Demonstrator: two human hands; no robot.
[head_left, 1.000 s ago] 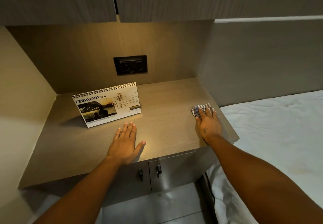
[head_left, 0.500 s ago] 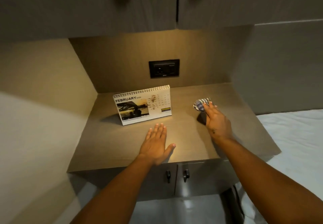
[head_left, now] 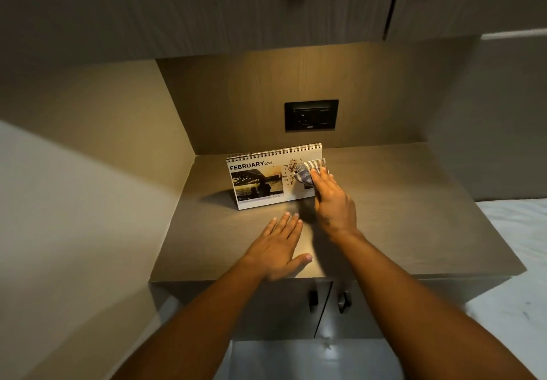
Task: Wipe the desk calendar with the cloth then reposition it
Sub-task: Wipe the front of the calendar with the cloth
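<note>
A spiral-bound desk calendar (head_left: 257,181) showing February stands tilted on the wooden desk top (head_left: 399,216), near the back left. My right hand (head_left: 333,202) presses a striped grey-and-white cloth (head_left: 307,170) against the calendar's right half and hides part of the date grid. My left hand (head_left: 279,249) lies flat on the desk in front of the calendar, fingers spread, holding nothing.
A black wall socket (head_left: 310,115) sits on the back panel above the calendar. Overhead cabinets (head_left: 236,9) hang low over the desk. Below the front edge are two cabinet doors with dark handles (head_left: 343,302). A white bed (head_left: 521,255) adjoins on the right; a wall closes the left.
My right hand has carried the cloth left from the desk's right side onto the calendar's face. The left hand has stayed flat on the desk. The camera view has shifted.
</note>
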